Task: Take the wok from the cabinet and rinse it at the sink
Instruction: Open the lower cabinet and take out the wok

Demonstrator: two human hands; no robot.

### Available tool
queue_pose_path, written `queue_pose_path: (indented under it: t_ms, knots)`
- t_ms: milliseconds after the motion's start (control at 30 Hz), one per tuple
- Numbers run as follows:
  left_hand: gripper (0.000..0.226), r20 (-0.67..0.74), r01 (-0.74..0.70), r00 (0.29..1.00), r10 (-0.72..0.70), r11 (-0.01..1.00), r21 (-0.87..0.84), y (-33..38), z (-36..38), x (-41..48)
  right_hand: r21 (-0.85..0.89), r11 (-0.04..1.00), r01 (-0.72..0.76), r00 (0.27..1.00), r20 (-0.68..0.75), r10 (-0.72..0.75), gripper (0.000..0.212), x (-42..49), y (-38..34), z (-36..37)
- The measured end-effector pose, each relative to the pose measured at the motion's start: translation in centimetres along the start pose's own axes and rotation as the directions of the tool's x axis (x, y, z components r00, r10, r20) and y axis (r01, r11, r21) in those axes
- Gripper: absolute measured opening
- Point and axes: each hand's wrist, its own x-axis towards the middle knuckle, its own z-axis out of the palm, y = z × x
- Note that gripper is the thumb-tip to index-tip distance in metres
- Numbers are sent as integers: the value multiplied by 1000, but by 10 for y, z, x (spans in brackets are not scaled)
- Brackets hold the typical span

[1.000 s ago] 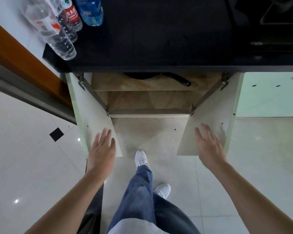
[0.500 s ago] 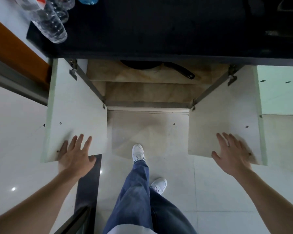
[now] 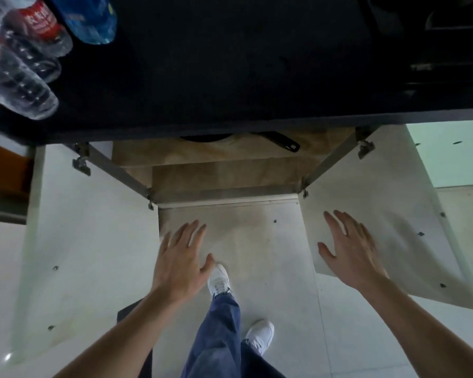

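Observation:
The cabinet under the black counter stands with both doors swung wide. On its upper shelf [image 3: 230, 152] lies the black wok [image 3: 205, 138], mostly hidden by the counter edge, with its black handle [image 3: 283, 141] sticking out to the right. My left hand [image 3: 180, 261] hovers with straight, spread fingers in front of the cabinet opening, holding nothing. My right hand [image 3: 350, 249] is spread the same way over the inner face of the right door [image 3: 388, 214], holding nothing. No sink is in view.
The left door [image 3: 74, 241] stands wide to the left. Plastic water bottles [image 3: 25, 64] stand on the black counter [image 3: 243, 64] at the far left. My legs and white shoes [image 3: 219, 279] are on the pale tiled floor before the cabinet.
Both hands left the doors' outer edges and moved inward toward the cabinet opening. The doors stay wide. The view has tipped forward, closer to the cabinet.

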Motion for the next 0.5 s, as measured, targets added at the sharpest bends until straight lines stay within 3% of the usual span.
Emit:
queue_pose_path:
  t_ms: [267, 500]
  knots:
    - [64, -105, -303, 946, 306, 952, 45, 64, -3, 133, 169, 985, 21, 986, -164, 7, 67, 82, -14, -6]
    - [81, -140, -403, 900, 413, 910, 98, 92, 9, 243, 389, 918, 79, 958, -283, 37, 60, 159, -24, -1]
